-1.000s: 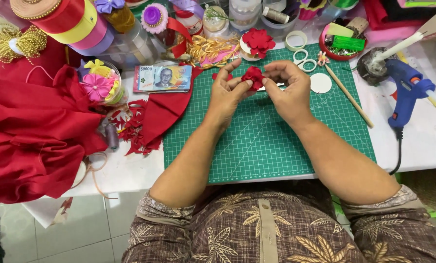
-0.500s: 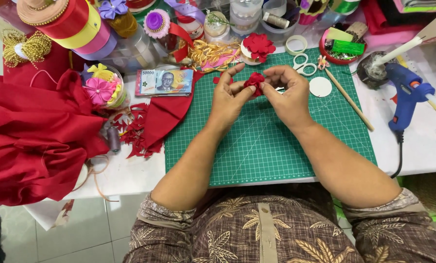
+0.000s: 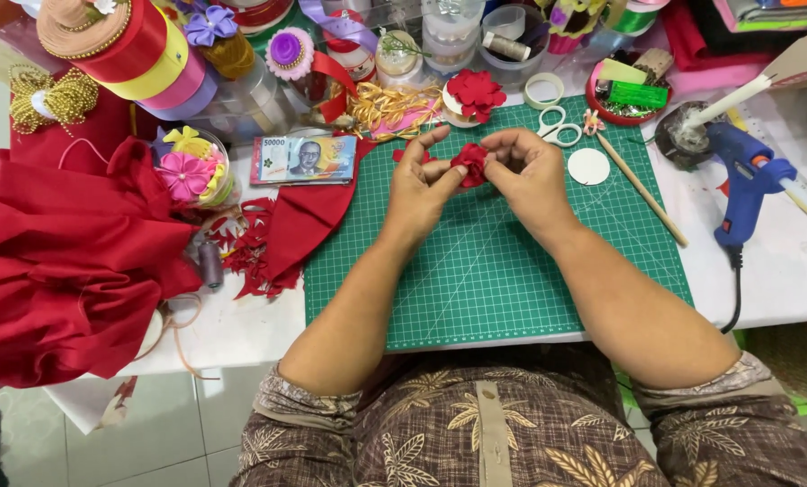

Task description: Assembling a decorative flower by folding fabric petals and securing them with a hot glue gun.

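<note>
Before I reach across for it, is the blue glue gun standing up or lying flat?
Standing up: the blue glue gun rests on the white table, handle down, nozzle raised toward the upper left.

A white table fills most of the frame, its near edge running across the lower half. A green cutting mat with a fine white grid lies on its middle. At the lower left, below the table edge, the floor shows pale, glossy square tiles with thin darker joints. A strip of green shows at the lower right edge. The light is bright and even, with soft shadows.
</note>
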